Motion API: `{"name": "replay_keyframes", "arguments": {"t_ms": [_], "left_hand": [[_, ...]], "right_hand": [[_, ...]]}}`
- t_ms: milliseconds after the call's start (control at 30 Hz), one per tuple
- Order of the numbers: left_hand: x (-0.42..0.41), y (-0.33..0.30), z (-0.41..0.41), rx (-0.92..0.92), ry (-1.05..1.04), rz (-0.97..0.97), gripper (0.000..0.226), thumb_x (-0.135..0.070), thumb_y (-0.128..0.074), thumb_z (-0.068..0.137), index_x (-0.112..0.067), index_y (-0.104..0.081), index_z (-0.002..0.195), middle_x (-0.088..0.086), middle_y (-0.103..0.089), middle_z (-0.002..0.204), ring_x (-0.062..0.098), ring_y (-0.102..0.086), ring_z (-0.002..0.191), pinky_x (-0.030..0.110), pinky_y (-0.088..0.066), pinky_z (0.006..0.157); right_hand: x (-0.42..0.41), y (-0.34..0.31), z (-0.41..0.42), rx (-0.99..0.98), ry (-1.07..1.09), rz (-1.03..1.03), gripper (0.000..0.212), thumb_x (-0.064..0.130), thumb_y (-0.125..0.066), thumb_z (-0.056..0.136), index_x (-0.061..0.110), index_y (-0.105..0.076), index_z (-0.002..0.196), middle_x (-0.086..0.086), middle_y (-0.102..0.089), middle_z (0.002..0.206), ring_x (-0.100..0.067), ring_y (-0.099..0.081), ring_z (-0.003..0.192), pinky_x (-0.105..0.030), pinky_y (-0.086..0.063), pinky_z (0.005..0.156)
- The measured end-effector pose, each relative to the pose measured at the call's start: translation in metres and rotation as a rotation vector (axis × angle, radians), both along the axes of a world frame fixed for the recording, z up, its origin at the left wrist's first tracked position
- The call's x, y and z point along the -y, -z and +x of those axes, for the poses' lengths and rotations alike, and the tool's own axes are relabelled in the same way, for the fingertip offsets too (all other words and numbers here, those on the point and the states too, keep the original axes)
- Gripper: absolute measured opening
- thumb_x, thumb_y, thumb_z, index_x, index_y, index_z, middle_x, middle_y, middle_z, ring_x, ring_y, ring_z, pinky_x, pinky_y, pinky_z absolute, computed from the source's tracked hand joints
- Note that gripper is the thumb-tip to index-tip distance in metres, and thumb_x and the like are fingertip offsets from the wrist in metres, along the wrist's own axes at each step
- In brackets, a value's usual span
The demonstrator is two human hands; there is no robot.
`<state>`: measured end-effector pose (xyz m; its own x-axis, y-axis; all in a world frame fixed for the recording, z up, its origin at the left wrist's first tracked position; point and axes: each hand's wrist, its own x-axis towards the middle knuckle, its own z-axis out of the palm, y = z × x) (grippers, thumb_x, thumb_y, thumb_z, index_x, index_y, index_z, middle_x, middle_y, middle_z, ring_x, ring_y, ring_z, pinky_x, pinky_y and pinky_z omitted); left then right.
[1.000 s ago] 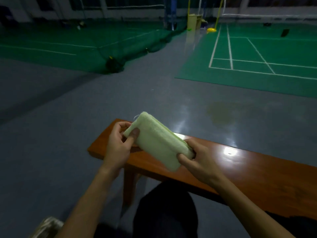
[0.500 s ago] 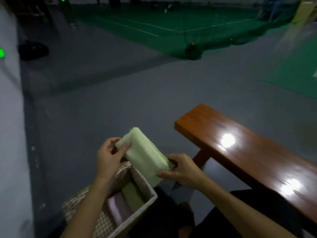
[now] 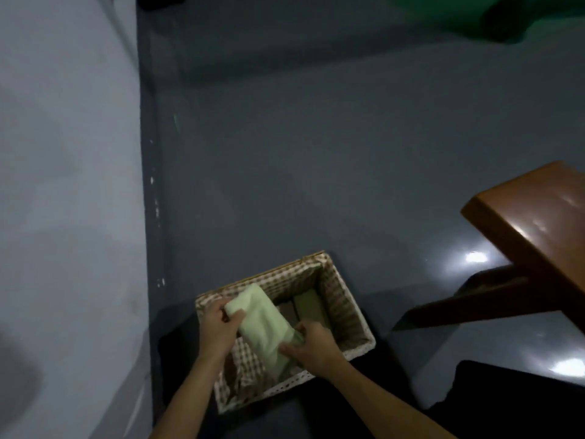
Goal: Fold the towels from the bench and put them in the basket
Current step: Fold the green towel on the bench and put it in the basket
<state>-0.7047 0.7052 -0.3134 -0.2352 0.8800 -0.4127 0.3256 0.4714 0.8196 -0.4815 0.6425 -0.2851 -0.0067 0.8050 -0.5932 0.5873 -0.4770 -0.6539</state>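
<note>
A folded pale green towel [image 3: 264, 324] hangs slanted over the open basket [image 3: 343, 302], which has a checked cloth lining and stands on the grey floor. My left hand [image 3: 218, 331] grips the towel's upper left end. My right hand [image 3: 311, 345] grips its lower right end, down inside the basket. Other folded towels [image 3: 308, 304], one green and one darker, lie in the basket's far half. The wooden bench [image 3: 538, 223] juts in at the right with nothing on its visible end.
A pale wall [image 3: 63, 185] runs along the left, close to the basket. Grey floor [image 3: 316, 169] stretches beyond the basket. Dark clothing [image 3: 506, 400] fills the lower right. Green court flooring [image 3: 443, 7] shows at the top edge.
The view swung from the bench down and left to the basket. Both hands carried the folded green towel off the bench side and lowered it into the basket opening.
</note>
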Motion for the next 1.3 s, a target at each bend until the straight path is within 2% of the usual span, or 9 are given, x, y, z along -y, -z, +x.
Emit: {"name": "replay_keyframes", "arguments": {"t_ms": [100, 200, 333, 533, 700, 900, 1033, 1167, 1300], "left_hand": [[-0.001, 0.044, -0.005, -0.151, 0.014, -0.022, 0.021, -0.007, -0.075, 0.09, -0.021, -0.069, 0.104, 0.004, -0.073, 0.1, 0.031, -0.07, 0.094, 0.042, -0.057, 0.082], [-0.007, 0.077, 0.001, -0.291, 0.017, -0.063, 0.023, -0.009, -0.068, 0.096, -0.01, -0.067, 0.119, 0.005, -0.069, 0.108, 0.027, -0.063, 0.097, 0.032, -0.045, 0.082], [-0.019, 0.116, 0.008, -0.313, -0.023, -0.147, 0.03, -0.009, -0.06, 0.102, -0.009, -0.062, 0.132, 0.017, -0.068, 0.126, 0.037, -0.062, 0.116, 0.038, -0.049, 0.095], [-0.03, 0.167, -0.002, -0.47, -0.008, -0.18, 0.041, -0.009, -0.055, 0.105, -0.014, -0.056, 0.145, 0.013, -0.064, 0.139, 0.038, -0.057, 0.129, 0.037, -0.045, 0.105], [-0.03, 0.199, -0.008, -0.438, 0.1, -0.319, 0.039, -0.01, -0.066, 0.101, -0.012, -0.063, 0.14, 0.014, -0.066, 0.138, 0.037, -0.059, 0.129, 0.038, -0.046, 0.106], [-0.035, 0.197, -0.018, -0.475, 0.124, -0.326, 0.046, -0.005, -0.068, 0.096, -0.012, -0.06, 0.14, 0.017, -0.067, 0.135, 0.041, -0.062, 0.123, 0.043, -0.051, 0.104], [-0.036, 0.165, -0.021, -0.315, 0.014, -0.297, 0.039, 0.005, -0.066, 0.094, -0.004, -0.061, 0.131, 0.017, -0.07, 0.123, 0.037, -0.066, 0.117, 0.048, -0.054, 0.104], [-0.03, 0.09, 0.007, -0.14, 0.024, -0.249, 0.012, -0.006, -0.069, 0.098, -0.013, -0.066, 0.106, 0.013, -0.074, 0.109, 0.033, -0.073, 0.098, 0.046, -0.061, 0.086], [-0.022, -0.009, 0.068, 0.022, 0.16, -0.125, 0.006, -0.012, -0.065, 0.103, -0.011, -0.071, 0.103, 0.006, -0.078, 0.094, 0.023, -0.076, 0.082, 0.034, -0.061, 0.068]], "right_hand": [[-0.012, 0.044, -0.019, 0.004, -0.025, -0.143, 0.059, 0.046, -0.082, 0.087, 0.011, -0.058, 0.128, -0.005, -0.059, 0.123, -0.022, -0.06, 0.109, -0.029, -0.05, 0.082], [-0.023, 0.089, -0.032, -0.021, -0.044, -0.228, 0.04, 0.039, -0.084, 0.085, 0.016, -0.056, 0.101, 0.002, -0.057, 0.103, -0.016, -0.056, 0.097, -0.025, -0.045, 0.074], [-0.04, 0.143, -0.048, -0.027, -0.037, -0.319, 0.065, 0.04, -0.087, 0.082, 0.004, -0.058, 0.127, -0.009, -0.063, 0.124, -0.027, -0.063, 0.114, -0.038, -0.057, 0.09], [-0.052, 0.209, -0.071, -0.057, -0.122, -0.37, 0.072, 0.037, -0.083, 0.088, 0.004, -0.05, 0.143, -0.014, -0.056, 0.142, -0.032, -0.055, 0.132, -0.038, -0.05, 0.103], [-0.047, 0.235, -0.074, -0.007, -0.22, -0.423, 0.049, 0.025, -0.074, 0.093, 0.004, -0.06, 0.134, -0.02, -0.058, 0.14, -0.037, -0.057, 0.131, -0.041, -0.051, 0.107], [-0.047, 0.212, -0.054, -0.02, -0.252, -0.365, 0.041, 0.022, -0.072, 0.093, 0.01, -0.069, 0.132, -0.016, -0.065, 0.135, -0.034, -0.063, 0.125, -0.039, -0.053, 0.106], [-0.054, 0.17, -0.032, -0.057, -0.252, -0.296, 0.033, 0.016, -0.066, 0.097, 0.013, -0.069, 0.13, -0.013, -0.065, 0.131, -0.031, -0.064, 0.121, -0.035, -0.056, 0.098], [-0.065, 0.097, 0.006, 0.018, -0.279, -0.147, 0.006, 0.02, -0.064, 0.097, 0.019, -0.07, 0.098, -0.017, -0.067, 0.119, -0.035, -0.065, 0.113, -0.033, -0.051, 0.082], [-0.069, -0.002, 0.056, 0.135, -0.287, 0.057, 0.024, 0.024, -0.059, 0.099, 0.015, -0.071, 0.118, -0.01, -0.071, 0.118, -0.032, -0.066, 0.109, -0.037, -0.055, 0.087]]}}
